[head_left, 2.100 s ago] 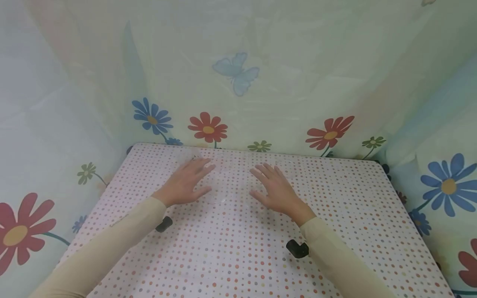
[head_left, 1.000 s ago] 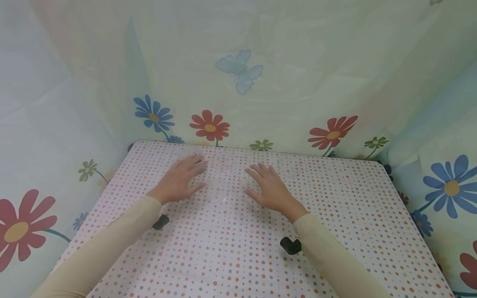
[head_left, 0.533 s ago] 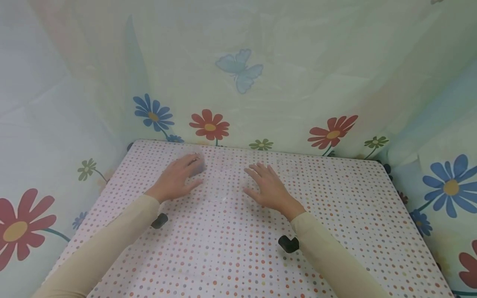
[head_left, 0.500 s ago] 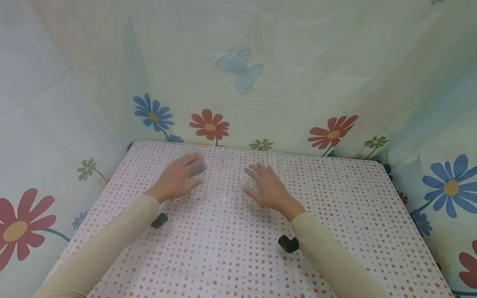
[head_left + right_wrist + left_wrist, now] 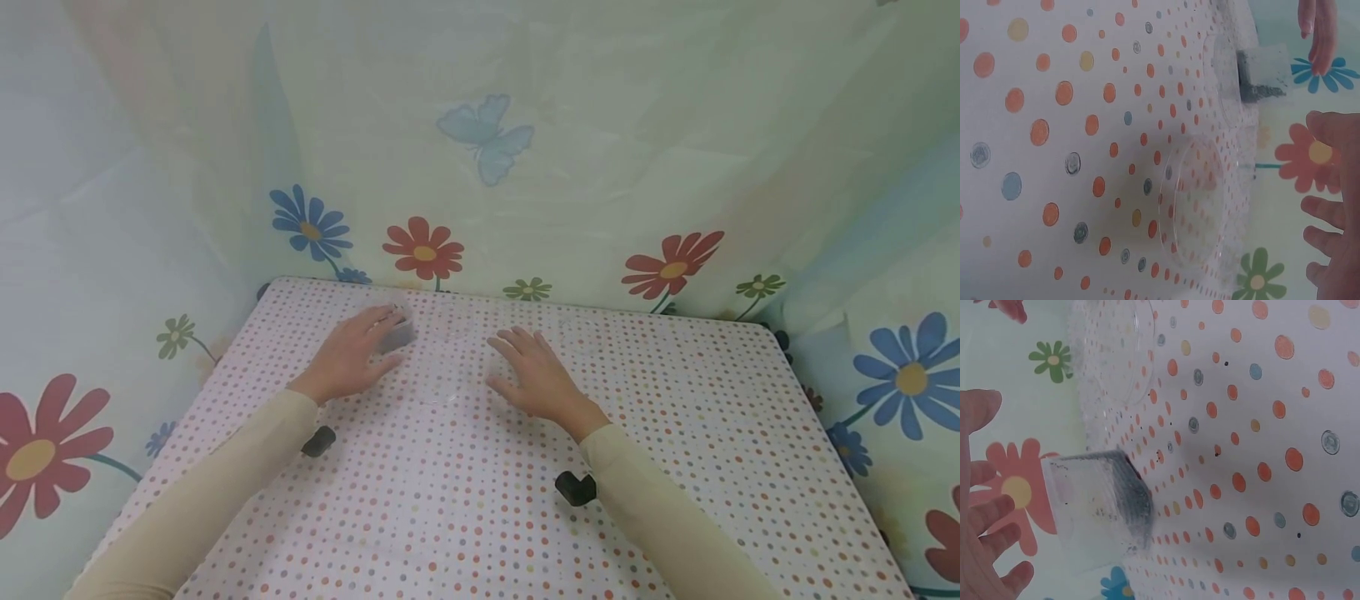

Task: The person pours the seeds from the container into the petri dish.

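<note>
Flower-print backdrop (image 5: pixel 600 150), pale, blue butterfly on it, rising behind both hands; dotted tabletop cover (image 5: pixel 465 517), white with coloured dots, below them. Left hand (image 5: pixel 348 354): raised over cover, palm down, fingers apart and loosely extended. Clear container (image 5: pixel 1082 506) with dark grainy layer at its bottom sits just past left fingertips, upright on cover; left wrist view shows gap between it and fingers. Dark specks cling to its walls, few more dot the cover nearby. Right hand (image 5: pixel 540 379): also raised, palm down, fingers slightly apart, thumb out toward left hand. Nearest to its fingers: clear round dish (image 5: pixel 1194 200), flat on cover. Second clear round piece (image 5: pixel 1125 356) lies just beside container, toward right hand; dish or lid, can't tell. More clear plastic beyond these, outlines too faint to read. Beige sleeves (image 5: pixel 202 492) run back from both hands. Black piece (image 5: pixel 318 442) under left wrist, similar black part (image 5: pixel 576 489) under right.
</note>
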A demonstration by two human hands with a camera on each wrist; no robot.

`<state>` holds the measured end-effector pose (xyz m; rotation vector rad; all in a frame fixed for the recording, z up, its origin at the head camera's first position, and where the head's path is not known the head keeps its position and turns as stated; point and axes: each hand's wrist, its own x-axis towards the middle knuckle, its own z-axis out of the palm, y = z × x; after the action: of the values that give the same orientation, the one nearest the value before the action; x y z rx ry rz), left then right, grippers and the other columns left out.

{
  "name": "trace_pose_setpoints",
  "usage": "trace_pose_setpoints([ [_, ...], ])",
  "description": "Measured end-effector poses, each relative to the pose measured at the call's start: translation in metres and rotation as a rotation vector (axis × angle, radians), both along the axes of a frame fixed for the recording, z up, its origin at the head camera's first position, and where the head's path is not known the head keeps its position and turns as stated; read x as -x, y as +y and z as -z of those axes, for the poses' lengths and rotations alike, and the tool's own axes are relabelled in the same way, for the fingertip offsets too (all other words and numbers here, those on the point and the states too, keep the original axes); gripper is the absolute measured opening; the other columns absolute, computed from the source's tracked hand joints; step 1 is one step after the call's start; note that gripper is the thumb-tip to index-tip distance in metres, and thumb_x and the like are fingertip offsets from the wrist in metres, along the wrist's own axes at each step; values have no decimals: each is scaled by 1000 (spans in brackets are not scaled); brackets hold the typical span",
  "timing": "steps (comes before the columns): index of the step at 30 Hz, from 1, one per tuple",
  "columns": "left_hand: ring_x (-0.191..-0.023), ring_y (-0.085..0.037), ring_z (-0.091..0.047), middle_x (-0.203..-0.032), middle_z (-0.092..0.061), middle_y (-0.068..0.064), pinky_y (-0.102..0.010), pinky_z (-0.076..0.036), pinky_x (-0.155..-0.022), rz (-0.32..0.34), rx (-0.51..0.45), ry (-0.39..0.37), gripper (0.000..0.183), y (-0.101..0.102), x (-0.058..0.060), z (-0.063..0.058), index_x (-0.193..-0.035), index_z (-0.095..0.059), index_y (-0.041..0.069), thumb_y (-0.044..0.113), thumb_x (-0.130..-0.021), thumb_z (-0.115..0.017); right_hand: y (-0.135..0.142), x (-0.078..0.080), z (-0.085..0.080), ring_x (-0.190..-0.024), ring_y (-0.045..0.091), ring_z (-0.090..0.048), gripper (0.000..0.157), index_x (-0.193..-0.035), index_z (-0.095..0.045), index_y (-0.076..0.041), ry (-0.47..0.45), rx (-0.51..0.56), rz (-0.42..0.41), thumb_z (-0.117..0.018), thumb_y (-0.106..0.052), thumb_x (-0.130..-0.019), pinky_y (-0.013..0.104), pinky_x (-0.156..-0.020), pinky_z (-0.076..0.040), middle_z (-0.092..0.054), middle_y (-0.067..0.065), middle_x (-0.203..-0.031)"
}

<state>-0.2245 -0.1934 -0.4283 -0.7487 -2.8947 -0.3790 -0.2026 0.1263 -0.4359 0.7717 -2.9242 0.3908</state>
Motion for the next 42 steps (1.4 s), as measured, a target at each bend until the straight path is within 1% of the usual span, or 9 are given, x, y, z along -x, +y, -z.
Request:
trace_pose_setpoints([
  [7,-143,-29,-33,-156,-34,-7,-56,-30,-115,-11,-16,9,66,-2,1,0,-150,-34,20,42,-93,-59,-3,1,0,-144,36,-30,59,-145,-43,-14,-15,8,8,-57,-41,-94,56,-120,-19,-41,13,-152],
  [12,-143,-30,-33,-156,-34,-9,-56,-30,-116,-39,-9,0,67,-3,1,1,-150,-34,17,42,-93,-59,-5,2,3,-144,37,-32,59,-145,-43,-15,-8,-1,10,-56,-42,-94,56,-120,-19,-41,13,-151],
  [19,-143,-31,-32,-157,-32,-9,-57,-28,-116,-74,-23,-31,69,-6,2,0,-150,-33,16,40,-92,-61,-6,2,3,-145,36,-30,60,-146,-42,-16,-29,-3,22,-55,-44,-95,55,-121,-19,-40,13,-152],
  [27,-145,-33,-29,-158,-29,-11,-58,-27,-116,-98,-35,-62,69,-10,3,-1,-151,-30,17,41,-93,-59,-7,5,5,-146,34,-27,61,-147,-41,-16,-67,-8,41,-54,-45,-95,54,-122,-17,-39,11,-153],
  [31,-146,-32,-27,-159,-27,-11,-58,-26,-117,-117,-43,-81,70,-12,4,1,-152,-29,18,42,-93,-59,-8,6,5,-147,33,-27,61,-147,-40,-16,-79,-14,46,-53,-46,-96,54,-122,-17,-38,10,-154],
  [42,-148,-35,-21,-162,-19,-13,-56,-24,-118,-186,-83,-166,81,-15,9,4,-155,-19,15,46,-92,-59,-9,9,6,-146,34,-27,61,-147,-40,-15,-93,-11,37,-52,-46,-96,54,-122,-16,-39,11,-153],
])
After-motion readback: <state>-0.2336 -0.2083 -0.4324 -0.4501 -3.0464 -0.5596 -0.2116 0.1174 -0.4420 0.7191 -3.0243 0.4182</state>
